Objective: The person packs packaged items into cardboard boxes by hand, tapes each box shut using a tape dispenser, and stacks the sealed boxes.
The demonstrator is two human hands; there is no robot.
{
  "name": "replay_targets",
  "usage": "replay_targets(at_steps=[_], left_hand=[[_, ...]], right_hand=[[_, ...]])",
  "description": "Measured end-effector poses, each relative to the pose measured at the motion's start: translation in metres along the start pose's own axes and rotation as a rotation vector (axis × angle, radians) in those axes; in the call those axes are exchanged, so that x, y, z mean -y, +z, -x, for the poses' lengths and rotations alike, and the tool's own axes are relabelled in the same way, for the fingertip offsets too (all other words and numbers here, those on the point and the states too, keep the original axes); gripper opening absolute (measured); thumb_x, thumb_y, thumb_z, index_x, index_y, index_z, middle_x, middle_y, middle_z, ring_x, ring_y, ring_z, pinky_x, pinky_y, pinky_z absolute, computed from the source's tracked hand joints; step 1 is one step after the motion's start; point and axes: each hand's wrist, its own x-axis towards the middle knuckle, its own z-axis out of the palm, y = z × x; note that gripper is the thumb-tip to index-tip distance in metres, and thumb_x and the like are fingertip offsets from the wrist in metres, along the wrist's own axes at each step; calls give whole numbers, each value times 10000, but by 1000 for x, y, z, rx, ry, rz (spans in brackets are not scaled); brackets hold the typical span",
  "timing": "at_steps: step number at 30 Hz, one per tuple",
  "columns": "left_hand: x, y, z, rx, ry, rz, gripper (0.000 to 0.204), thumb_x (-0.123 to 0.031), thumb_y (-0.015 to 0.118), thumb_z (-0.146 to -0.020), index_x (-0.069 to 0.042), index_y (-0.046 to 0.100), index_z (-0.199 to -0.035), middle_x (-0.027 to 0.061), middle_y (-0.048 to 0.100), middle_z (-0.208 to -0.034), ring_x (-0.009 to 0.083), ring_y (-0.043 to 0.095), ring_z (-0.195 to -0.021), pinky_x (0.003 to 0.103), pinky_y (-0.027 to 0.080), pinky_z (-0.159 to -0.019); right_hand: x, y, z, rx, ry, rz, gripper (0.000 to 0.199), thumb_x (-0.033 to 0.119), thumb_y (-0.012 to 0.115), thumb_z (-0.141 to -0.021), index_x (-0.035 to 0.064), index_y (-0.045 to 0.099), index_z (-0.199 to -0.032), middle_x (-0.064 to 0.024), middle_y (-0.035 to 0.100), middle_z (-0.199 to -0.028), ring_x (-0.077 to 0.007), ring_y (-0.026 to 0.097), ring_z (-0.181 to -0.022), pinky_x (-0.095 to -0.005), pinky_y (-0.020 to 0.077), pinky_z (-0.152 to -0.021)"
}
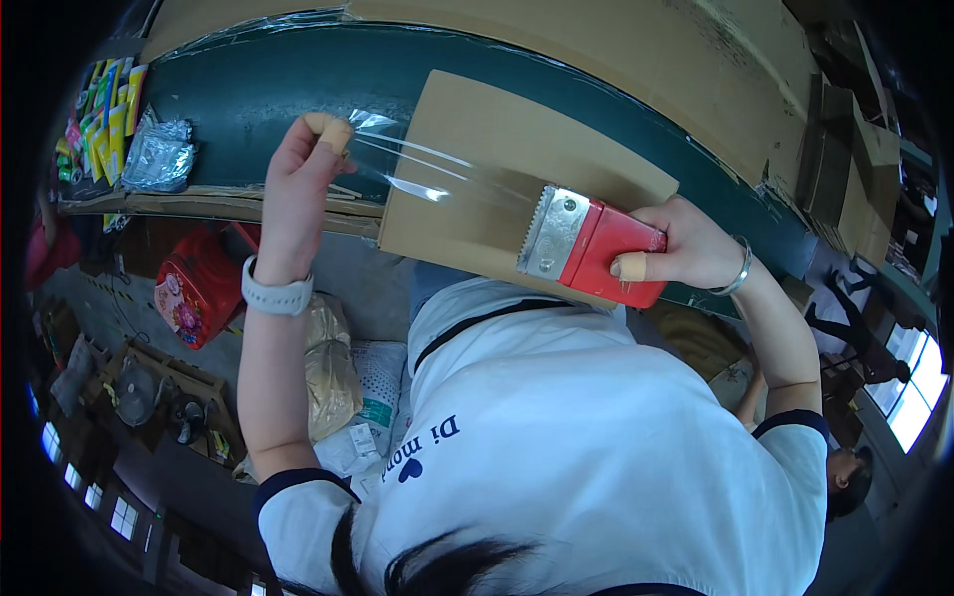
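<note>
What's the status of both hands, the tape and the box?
Left hand pinching clear tape end. Right hand gripping red tape dispenser. Tape stretched over cardboard box. Nothing obstructing.

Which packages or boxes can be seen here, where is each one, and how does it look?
Cardboard box: centre, flat brown rectangle, clear tape over its near edge.
Colourful packets: far left, yellow, green and pink, standing in a row.
Foil bag: beside the packets, crumpled silver.
Stacked cartons: right edge, plain brown.
</note>
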Motion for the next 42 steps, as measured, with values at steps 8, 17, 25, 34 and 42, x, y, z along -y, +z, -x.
replay_targets(at_steps=[8, 17, 25, 34, 42], left_hand=[[104, 5, -15, 24, -36, -159, 123, -154, 537, -878, -42, 540, -931, -1, 542, -824, 103, 510, -710, 252, 440, -673], [-6, 62, -20, -68, 407, -12, 266, -118, 426, -866, -31, 529, -1096, 161, 577, -1049, 291, 520, -1039, 355, 381, -930], [6, 72, -36, 282, 806, -1024, 384, -242, 302, -879, -39, 577, -1054, 150, 566, -1041, 341, 470, -1044, 396, 314, -943], [1, 73, -35, 334, 757, -985, 379, -98, 310, -802, -32, 553, -1084, 118, 581, -1084, 305, 434, -1127, 389, 286, -987], [5, 61, -30, 358, 423, -613, 419, -149, 345, -894, -50, 400, -1297, 101, 380, -1353, 247, 315, -1281, 363, 232, -1054]], right_hand=[[2, 1, -3, -31, 21, -3, 504, 483, 662, -714, -2, 643, -849, -91, 630, -716, -154, 593, -674, -262, 464, -638], [-5, 4, 0, -55, -18, 4, 508, 491, 656, -720, -8, 624, -808, -85, 606, -676, -153, 570, -629, -272, 456, -605], [-25, -31, 58, 78, 138, 122, 566, 554, 628, -720, -11, 625, -752, -75, 617, -661, -165, 588, -607, -281, 454, -573], [-145, -4, 75, -201, 257, 285, 635, 619, 557, -734, -13, 619, -720, -156, 601, -632, -262, 601, -605, -350, 456, -571], [-132, 73, 6, -551, 418, 741, 369, 407, 585, -775, 55, 632, -677, -127, 613, -619, -254, 626, -630, -371, 482, -623]])
